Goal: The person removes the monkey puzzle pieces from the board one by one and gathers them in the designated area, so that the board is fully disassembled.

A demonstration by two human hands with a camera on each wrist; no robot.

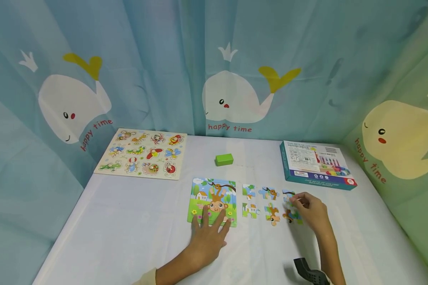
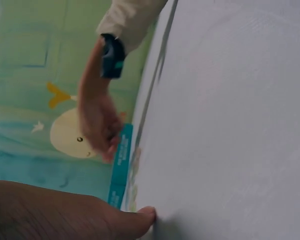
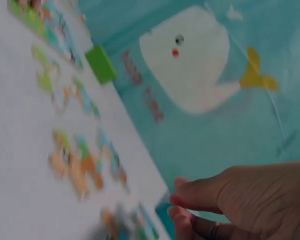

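Note:
In the head view a picture board (image 1: 201,214) with a hanging monkey lies at mid-table. My left hand (image 1: 208,241) rests its spread fingers on the board's lower edge. To the right, several jigsaw pieces with matching pictures stand apart in two rows, among them a monkey-head piece (image 1: 272,214) and a house piece (image 1: 250,210). Above the right-hand pieces is my right hand (image 1: 311,209), its thumb and fingertips close together near the upper-right piece (image 1: 288,195). Nothing shows between those fingertips in the right wrist view, where the hand (image 3: 230,202) appears above blurred pieces.
A wooden insect puzzle board (image 1: 140,153) lies at the back left. Behind the picture board is a green block (image 1: 224,159). A flat teal-edged box (image 1: 318,165) lies at the back right. Curtains (image 1: 160,79) with whale prints enclose the white table.

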